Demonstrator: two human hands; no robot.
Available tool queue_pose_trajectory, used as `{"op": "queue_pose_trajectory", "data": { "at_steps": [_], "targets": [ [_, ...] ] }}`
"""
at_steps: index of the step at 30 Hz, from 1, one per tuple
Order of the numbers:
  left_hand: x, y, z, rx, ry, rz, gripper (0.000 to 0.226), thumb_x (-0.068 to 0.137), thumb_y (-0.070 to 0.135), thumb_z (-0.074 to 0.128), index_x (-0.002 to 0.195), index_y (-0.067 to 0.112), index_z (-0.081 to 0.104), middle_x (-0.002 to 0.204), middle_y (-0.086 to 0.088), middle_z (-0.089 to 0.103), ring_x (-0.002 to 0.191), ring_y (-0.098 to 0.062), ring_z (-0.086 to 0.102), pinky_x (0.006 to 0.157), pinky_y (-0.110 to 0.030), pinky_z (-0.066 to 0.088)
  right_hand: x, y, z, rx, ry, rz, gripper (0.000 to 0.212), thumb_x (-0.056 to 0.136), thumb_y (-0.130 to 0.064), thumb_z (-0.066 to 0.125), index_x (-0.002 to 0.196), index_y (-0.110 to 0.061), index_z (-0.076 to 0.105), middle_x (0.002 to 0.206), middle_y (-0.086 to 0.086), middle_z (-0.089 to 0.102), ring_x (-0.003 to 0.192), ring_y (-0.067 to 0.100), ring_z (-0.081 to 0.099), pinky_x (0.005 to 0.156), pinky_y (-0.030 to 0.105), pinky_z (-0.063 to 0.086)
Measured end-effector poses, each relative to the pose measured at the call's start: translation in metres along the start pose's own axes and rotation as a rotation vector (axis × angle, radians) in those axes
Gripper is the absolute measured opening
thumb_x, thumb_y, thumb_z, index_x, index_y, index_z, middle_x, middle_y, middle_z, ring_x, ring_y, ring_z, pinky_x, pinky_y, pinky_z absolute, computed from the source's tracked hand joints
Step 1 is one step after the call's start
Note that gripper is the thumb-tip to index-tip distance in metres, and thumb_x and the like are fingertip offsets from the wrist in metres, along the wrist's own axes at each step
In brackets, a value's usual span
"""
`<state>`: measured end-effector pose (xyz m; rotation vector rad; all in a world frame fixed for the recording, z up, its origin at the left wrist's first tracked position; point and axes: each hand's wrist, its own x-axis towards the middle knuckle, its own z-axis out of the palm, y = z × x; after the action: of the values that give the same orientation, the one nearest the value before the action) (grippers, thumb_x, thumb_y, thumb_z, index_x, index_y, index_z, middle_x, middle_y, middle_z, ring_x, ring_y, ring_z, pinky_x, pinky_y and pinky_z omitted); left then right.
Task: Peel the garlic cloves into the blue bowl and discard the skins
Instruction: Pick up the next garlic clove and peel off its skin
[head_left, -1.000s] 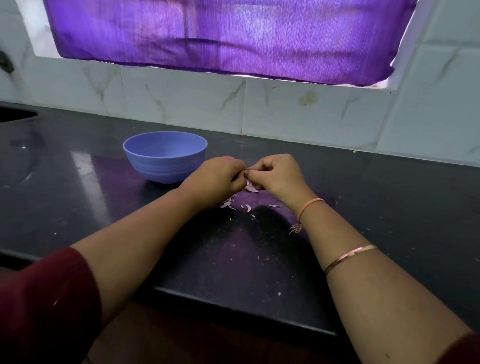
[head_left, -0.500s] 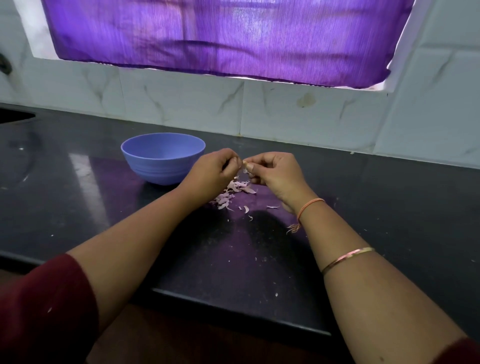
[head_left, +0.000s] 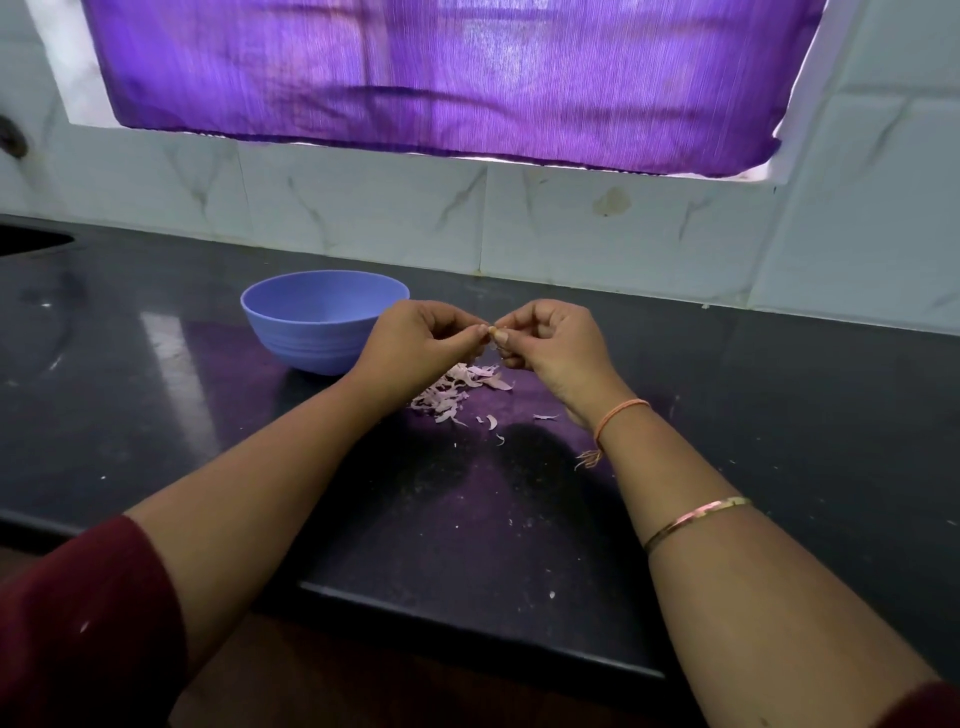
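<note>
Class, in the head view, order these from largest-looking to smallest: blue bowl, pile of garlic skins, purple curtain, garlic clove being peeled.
1. purple curtain
2. blue bowl
3. pile of garlic skins
4. garlic clove, only a sliver showing in the pinch, so its full size is unsure

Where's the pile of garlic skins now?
In the head view, the garlic skins lie on the black counter, right of the blue bowl, just beneath the left hand and right hand pinching a garlic clove.
</note>
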<state>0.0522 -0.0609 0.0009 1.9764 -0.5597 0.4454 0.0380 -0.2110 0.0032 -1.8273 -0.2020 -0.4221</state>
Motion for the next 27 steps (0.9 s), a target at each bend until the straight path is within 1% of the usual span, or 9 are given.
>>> {"op": "queue_pose_trajectory", "data": {
  "at_steps": [2, 5, 7, 10, 15, 20, 22, 24, 27],
  "targets": [
    [-0.0003, 0.0, 0.0, 0.017, -0.001, 0.006, 0.013, 0.085, 0.022, 0.067, 0.087, 0.012, 0.074, 0.075, -0.005, 0.073, 0.075, -0.026, 0.068, 0.076, -0.042, 0.057, 0.0, 0.0005, -0.0007, -0.026, -0.006, -0.011, 0.005, 0.082, 0.003, 0.063, 0.085, 0.001, 0.065, 0.069, 0.007, 0.063, 0.06, 0.012, 0.058, 0.063, 0.022, 0.055],
    [-0.0005, 0.0001, 0.0, 0.044, -0.002, -0.003, 0.014, 0.085, 0.021, 0.067, 0.088, 0.01, 0.074, 0.076, -0.004, 0.073, 0.075, -0.023, 0.069, 0.077, -0.039, 0.057, 0.0001, 0.0007, -0.0017, -0.068, -0.021, -0.03, 0.006, 0.082, 0.004, 0.063, 0.087, 0.003, 0.066, 0.071, 0.009, 0.064, 0.062, 0.014, 0.058, 0.068, 0.028, 0.056],
    [-0.0009, 0.0006, 0.0004, 0.062, 0.0, -0.005, 0.014, 0.085, 0.02, 0.067, 0.089, 0.009, 0.074, 0.076, -0.004, 0.073, 0.075, -0.022, 0.069, 0.076, -0.038, 0.057, -0.0001, 0.0006, -0.0023, -0.095, -0.029, -0.037, 0.005, 0.082, 0.003, 0.064, 0.085, 0.001, 0.067, 0.07, 0.007, 0.064, 0.062, 0.014, 0.059, 0.068, 0.028, 0.057],
    [-0.0014, 0.0012, 0.0018, 0.104, 0.016, 0.007, 0.014, 0.085, 0.019, 0.067, 0.09, 0.008, 0.074, 0.073, -0.003, 0.071, 0.074, -0.025, 0.069, 0.072, -0.039, 0.057, 0.0006, 0.0018, -0.0024, -0.127, -0.038, -0.041, 0.004, 0.081, 0.002, 0.065, 0.083, -0.001, 0.067, 0.069, 0.004, 0.064, 0.06, 0.011, 0.06, 0.067, 0.025, 0.057],
    [-0.001, 0.0004, 0.0042, 0.151, 0.04, 0.004, 0.014, 0.084, 0.017, 0.066, 0.09, 0.008, 0.075, 0.073, -0.001, 0.07, 0.072, -0.023, 0.069, 0.07, -0.041, 0.057, 0.0015, 0.0031, 0.0001, -0.14, -0.055, -0.017, 0.001, 0.081, 0.001, 0.066, 0.08, 0.0, 0.065, 0.068, 0.004, 0.064, 0.059, 0.012, 0.06, 0.07, 0.031, 0.057],
    [-0.0012, 0.0018, 0.0029, 0.057, 0.049, -0.035, 0.012, 0.085, 0.017, 0.066, 0.085, 0.008, 0.074, 0.074, -0.007, 0.072, 0.074, -0.029, 0.069, 0.074, -0.044, 0.057, 0.0001, 0.0005, 0.0015, -0.077, -0.053, -0.004, 0.008, 0.083, 0.002, 0.063, 0.079, -0.005, 0.063, 0.068, 0.003, 0.063, 0.057, 0.008, 0.059, 0.063, 0.023, 0.055],
    [-0.0014, 0.0036, 0.0027, -0.029, 0.043, -0.072, 0.01, 0.085, 0.016, 0.065, 0.084, 0.011, 0.073, 0.076, -0.008, 0.072, 0.076, -0.026, 0.07, 0.078, -0.041, 0.057, 0.0, -0.0013, 0.0014, -0.045, -0.046, -0.007, 0.006, 0.084, 0.003, 0.061, 0.085, -0.003, 0.062, 0.069, 0.004, 0.063, 0.055, 0.005, 0.059, 0.06, 0.019, 0.054],
    [-0.0009, 0.0043, 0.0025, -0.1, 0.042, -0.117, 0.008, 0.086, 0.014, 0.064, 0.084, 0.011, 0.072, 0.078, -0.009, 0.072, 0.076, -0.023, 0.07, 0.079, -0.037, 0.058, 0.0, -0.0026, 0.0015, -0.009, -0.043, -0.021, 0.012, 0.085, 0.006, 0.059, 0.093, -0.003, 0.06, 0.069, 0.005, 0.061, 0.051, 0.001, 0.059, 0.058, 0.016, 0.053],
    [0.0003, 0.0019, 0.0029, -0.109, 0.045, -0.148, 0.009, 0.086, 0.015, 0.064, 0.084, 0.01, 0.072, 0.077, -0.009, 0.072, 0.076, -0.024, 0.07, 0.079, -0.039, 0.058, -0.0006, -0.0043, 0.0018, 0.018, -0.063, -0.046, 0.02, 0.086, 0.006, 0.057, 0.102, -0.005, 0.059, 0.067, 0.003, 0.061, 0.052, 0.0, 0.058, 0.06, 0.016, 0.053]
  ]
}}
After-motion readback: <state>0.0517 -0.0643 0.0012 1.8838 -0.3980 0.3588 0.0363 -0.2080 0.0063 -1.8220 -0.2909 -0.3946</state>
